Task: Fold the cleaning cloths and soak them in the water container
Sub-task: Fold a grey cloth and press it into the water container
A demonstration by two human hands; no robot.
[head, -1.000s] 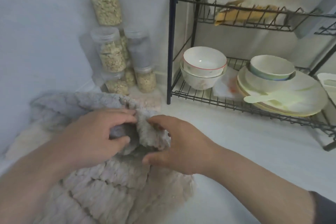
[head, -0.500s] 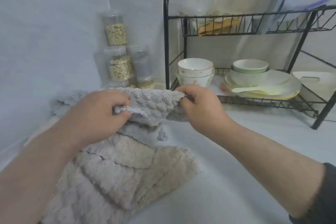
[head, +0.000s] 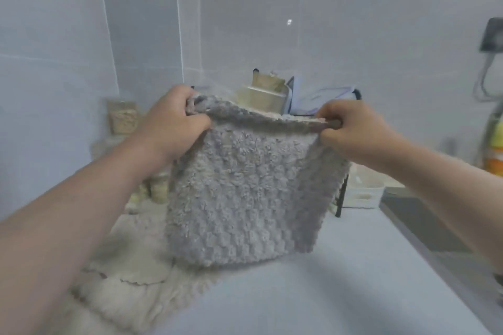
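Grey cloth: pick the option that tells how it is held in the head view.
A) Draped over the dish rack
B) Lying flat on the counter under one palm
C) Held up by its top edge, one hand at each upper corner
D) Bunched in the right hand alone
C: the left hand and the right hand each grip an upper corner of the grey cloth, which hangs spread out between them.

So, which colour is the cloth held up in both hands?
The cloth is light grey and fluffy, seen in the head view.
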